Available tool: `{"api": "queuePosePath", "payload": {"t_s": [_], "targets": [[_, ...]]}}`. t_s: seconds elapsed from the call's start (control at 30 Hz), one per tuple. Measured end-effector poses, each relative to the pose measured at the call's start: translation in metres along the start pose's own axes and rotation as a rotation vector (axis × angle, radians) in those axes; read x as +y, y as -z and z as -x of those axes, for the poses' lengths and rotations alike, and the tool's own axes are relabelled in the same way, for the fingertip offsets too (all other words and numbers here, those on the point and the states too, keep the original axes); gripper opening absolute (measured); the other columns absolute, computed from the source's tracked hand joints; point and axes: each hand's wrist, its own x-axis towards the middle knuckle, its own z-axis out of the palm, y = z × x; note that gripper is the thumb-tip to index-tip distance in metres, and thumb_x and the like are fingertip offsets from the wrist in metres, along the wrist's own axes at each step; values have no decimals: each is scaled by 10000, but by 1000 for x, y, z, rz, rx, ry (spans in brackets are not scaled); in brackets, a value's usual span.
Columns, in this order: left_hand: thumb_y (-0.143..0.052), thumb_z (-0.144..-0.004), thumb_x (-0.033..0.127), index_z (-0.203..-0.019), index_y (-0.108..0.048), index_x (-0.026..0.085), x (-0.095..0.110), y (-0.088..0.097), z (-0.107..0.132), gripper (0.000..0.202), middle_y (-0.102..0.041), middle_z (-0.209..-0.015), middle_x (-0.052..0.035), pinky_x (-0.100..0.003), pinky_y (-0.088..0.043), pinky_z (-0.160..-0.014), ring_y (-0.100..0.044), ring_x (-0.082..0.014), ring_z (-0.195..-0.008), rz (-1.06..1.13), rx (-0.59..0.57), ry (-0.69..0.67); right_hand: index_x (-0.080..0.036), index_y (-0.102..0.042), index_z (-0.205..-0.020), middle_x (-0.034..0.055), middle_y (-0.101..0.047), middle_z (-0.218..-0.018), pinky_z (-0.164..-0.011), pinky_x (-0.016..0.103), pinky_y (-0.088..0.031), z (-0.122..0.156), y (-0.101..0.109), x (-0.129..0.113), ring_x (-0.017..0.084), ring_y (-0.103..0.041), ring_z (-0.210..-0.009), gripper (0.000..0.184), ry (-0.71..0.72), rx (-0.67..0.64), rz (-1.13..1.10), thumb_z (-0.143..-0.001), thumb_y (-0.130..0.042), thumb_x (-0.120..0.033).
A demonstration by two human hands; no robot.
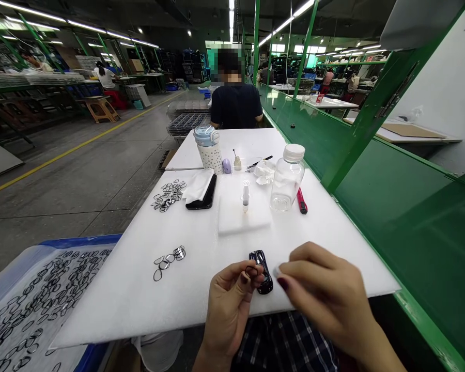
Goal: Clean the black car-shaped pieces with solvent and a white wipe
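My left hand (232,294) pinches a thin black ring (251,270) between thumb and fingers, above the near edge of the white table. Just behind the ring lies a glossy black car-shaped piece (264,281), partly covered by my left fingertips. To its right, my right hand (325,284) is raised with thumb and fingers drawn together. A small whitish bit (277,270) shows at its fingertips, too blurred to name. Several loose black rings (168,262) lie left of my hands, and a larger heap of rings (169,195) sits farther back.
A syringe (245,199) stands on a white foam block (244,225). Behind are a clear bottle (287,181), a red cutter (301,201), a tumbler (209,150) and a black phone (203,199) under tissue. A ring-filled tray (42,305) is at lower left; a green conveyor (411,227) runs right.
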Motion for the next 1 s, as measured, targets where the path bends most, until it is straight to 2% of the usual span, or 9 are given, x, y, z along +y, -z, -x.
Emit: {"api": "queuePosePath", "payload": {"t_s": [0.13,0.2,0.27,0.4,0.47,0.53,0.7,0.9,1.0], "targets": [[-861,-644,283,-806,-783,194,7,3,2,200,-766,-814,-61,-171,-561,-727,-694,-119,-724,-80,-21,-7,-195,-609,-762,-14,-543,-617,-478,241,-363,8,13,12,123,-474,-536,232,-274,209,-77,-758,-733,-391],[-839,-672,299,-834,-780,195,15,5,4,201,-762,-822,-65,-195,-565,-738,-694,-141,-751,-223,-11,-64,-193,-609,-746,-15,-541,-606,-470,246,-342,13,13,18,122,-446,-522,240,-448,221,-114,-777,-709,-410],[-807,-704,279,-841,-774,200,22,8,6,161,-759,-821,-64,-225,-568,-745,-695,-168,-775,-491,12,-174,-193,-613,-779,-1,-588,-661,-490,247,-350,16,10,23,122,-448,-532,235,-564,194,-184,-846,-625,-418],[-731,-749,181,-872,-761,220,22,10,7,133,-737,-814,-46,-278,-555,-704,-673,-190,-732,-1137,-38,-565,-194,-552,-829,6,-590,-721,-549,244,-377,17,-4,34,130,-485,-593,234,-569,67,-225,-918,-515,-407],[-694,-769,148,-911,-745,222,16,10,6,168,-723,-830,-47,-293,-548,-717,-667,-198,-754,-1309,-115,-734,-197,-525,-840,-8,-556,-690,-565,243,-376,15,-13,39,136,-494,-617,211,-533,-15,-193,-936,-484,-381],[-670,-786,133,-933,-725,216,9,10,4,178,-703,-842,-51,-290,-546,-724,-663,-197,-775,-1385,-182,-809,-199,-521,-841,-12,-561,-697,-580,247,-372,14,-20,41,137,-501,-628,200,-498,-114,-178,-945,-467,-361],[-666,-804,181,-945,-700,201,5,12,1,147,-652,-865,-58,-287,-549,-716,-654,-192,-787,-1448,-204,-753,-198,-560,-836,3,-620,-767,-650,264,-392,13,-24,41,157,-553,-709,164,-454,-260,-170,-936,-474,-295],[-669,-789,230,-1077,-681,248,11,15,0,289,-637,-1195,-97,-418,-533,-885,-633,-283,-1035,-1478,-99,-573,-197,-595,-874,19,-652,-813,-675,285,-397,11,-24,40,184,-572,-753,114,-472,-325,-53,-908,-509,-264],[-653,-800,235,-1080,-689,260,11,13,-1,284,-639,-1234,-94,-446,-520,-911,-627,-295,-1066,-1455,-96,-521,-198,-593,-873,21,-653,-807,-670,284,-390,12,-25,41,186,-572,-746,123,-470,-324,-55,-910,-502,-273]]}}
